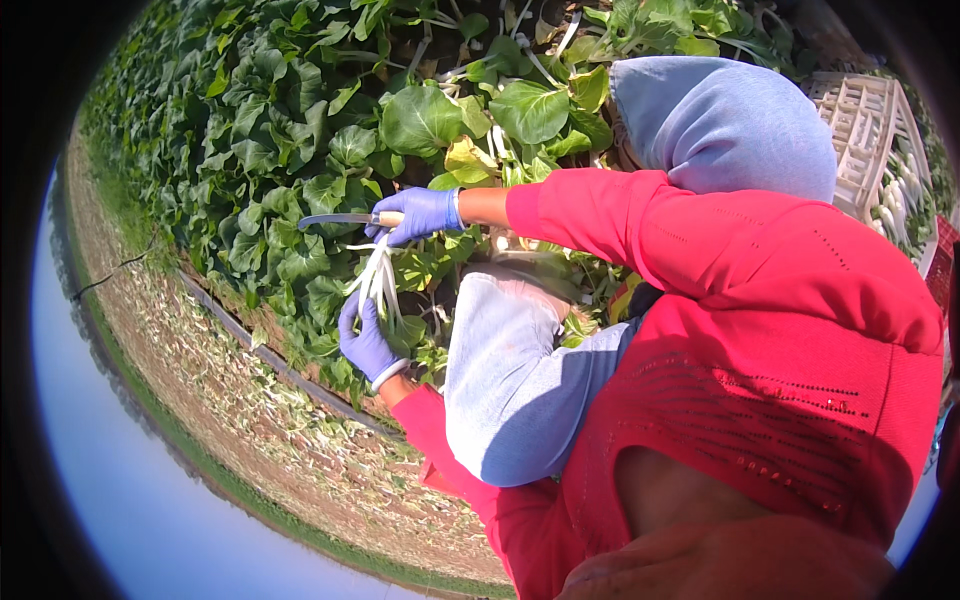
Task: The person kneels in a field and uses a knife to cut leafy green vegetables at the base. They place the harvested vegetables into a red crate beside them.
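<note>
My right hand [420, 214], in a purple glove, grips the light handle of a knife [334, 219]. Its slightly curved blade points left over the leaves. Below it, my left hand [367, 341], also purple-gloved, has its thumb and fingers around the white stalks of a leafy green [379, 277], which looks like bok choy. The stalks come together at the fingertips of my right hand and fan out towards the left one. How firmly each hand holds them is partly hidden. Broad green leaves [424, 120] grow close around both hands.
My bent knees in light blue trousers [502, 375] flank the work. A white plastic crate [855, 142] stands at upper right, beside harvested white stalks [896, 199] and a red crate [941, 262]. A dark hose [289, 367] edges the bed; leaf scraps litter the soil [315, 427] beyond.
</note>
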The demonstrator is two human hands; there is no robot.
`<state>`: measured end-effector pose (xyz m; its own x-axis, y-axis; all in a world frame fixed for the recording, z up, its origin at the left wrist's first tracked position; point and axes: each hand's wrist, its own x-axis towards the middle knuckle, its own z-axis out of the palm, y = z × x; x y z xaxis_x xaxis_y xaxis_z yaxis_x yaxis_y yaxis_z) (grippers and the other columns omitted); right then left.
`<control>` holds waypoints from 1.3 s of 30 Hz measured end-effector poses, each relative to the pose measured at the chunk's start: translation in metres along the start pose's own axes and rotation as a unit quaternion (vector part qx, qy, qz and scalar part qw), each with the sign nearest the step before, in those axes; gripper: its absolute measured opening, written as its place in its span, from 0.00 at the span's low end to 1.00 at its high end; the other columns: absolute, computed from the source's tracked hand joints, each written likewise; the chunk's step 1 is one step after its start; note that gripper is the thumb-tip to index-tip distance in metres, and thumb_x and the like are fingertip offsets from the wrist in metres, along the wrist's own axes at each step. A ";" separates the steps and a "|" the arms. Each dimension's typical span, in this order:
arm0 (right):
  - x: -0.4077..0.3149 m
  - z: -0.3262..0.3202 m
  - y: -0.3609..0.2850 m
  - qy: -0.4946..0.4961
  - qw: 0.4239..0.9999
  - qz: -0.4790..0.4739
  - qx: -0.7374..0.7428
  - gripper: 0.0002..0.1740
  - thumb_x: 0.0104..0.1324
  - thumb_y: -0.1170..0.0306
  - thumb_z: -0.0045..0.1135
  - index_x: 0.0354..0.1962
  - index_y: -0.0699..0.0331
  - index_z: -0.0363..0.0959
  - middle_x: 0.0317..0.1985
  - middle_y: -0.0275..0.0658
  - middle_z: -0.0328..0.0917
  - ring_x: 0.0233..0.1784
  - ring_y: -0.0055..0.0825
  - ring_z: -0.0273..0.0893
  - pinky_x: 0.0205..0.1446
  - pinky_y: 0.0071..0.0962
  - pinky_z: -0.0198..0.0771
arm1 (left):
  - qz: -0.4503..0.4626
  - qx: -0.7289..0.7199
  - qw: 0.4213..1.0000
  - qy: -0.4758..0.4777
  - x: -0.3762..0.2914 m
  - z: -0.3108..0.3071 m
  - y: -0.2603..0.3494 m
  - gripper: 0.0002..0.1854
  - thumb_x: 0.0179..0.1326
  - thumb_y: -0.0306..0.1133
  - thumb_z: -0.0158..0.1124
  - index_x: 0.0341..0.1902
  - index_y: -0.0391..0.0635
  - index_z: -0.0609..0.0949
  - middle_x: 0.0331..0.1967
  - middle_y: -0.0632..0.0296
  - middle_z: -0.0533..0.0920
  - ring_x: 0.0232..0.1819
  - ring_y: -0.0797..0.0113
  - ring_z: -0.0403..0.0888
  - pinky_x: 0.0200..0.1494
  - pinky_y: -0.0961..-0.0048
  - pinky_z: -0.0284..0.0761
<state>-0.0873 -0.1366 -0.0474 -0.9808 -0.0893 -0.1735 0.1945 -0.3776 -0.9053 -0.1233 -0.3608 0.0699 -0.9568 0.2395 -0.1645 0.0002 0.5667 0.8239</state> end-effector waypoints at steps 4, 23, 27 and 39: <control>-0.001 -0.007 0.011 -0.021 0.999 0.045 -0.012 0.20 0.58 0.59 0.66 0.46 0.57 0.77 0.26 0.28 0.78 0.24 0.14 0.71 0.25 0.17 0.66 | 0.004 0.024 1.000 -0.005 0.008 0.005 -0.019 0.23 0.55 0.22 0.68 0.57 0.38 0.78 0.54 0.58 0.79 0.54 0.67 0.76 0.60 0.70 0.68; 0.030 0.021 0.044 0.167 0.961 -0.156 -0.157 0.33 0.49 0.54 0.74 0.50 0.60 0.74 0.39 0.38 0.80 0.41 0.26 0.77 0.49 0.25 0.72 | -0.037 -0.044 0.998 -0.033 0.015 0.046 -0.076 0.24 0.59 0.24 0.65 0.61 0.36 0.74 0.54 0.57 0.78 0.53 0.69 0.75 0.57 0.71 0.69; 0.022 0.013 0.007 0.072 0.986 -0.094 -0.121 0.30 0.51 0.56 0.72 0.50 0.59 0.75 0.39 0.38 0.81 0.41 0.25 0.78 0.48 0.25 0.73 | -0.059 0.035 0.998 -0.012 0.007 0.032 -0.024 0.22 0.58 0.27 0.68 0.56 0.37 0.77 0.53 0.57 0.79 0.54 0.67 0.74 0.60 0.69 0.67; -0.003 0.040 -0.086 -0.083 0.994 0.031 0.062 0.21 0.55 0.56 0.70 0.40 0.61 0.76 0.26 0.29 0.76 0.25 0.14 0.72 0.28 0.18 0.68 | -0.113 -0.111 0.983 -0.096 0.003 0.018 0.032 0.36 0.53 0.26 0.69 0.65 0.37 0.65 0.54 0.57 0.75 0.50 0.67 0.77 0.55 0.70 0.73</control>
<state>-0.1005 -0.1405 0.0463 -0.9529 -0.2622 -0.1524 0.2651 -0.4759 -0.8386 -0.1209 -0.3282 0.0859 -0.8530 0.2837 -0.4381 -0.2894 0.4414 0.8494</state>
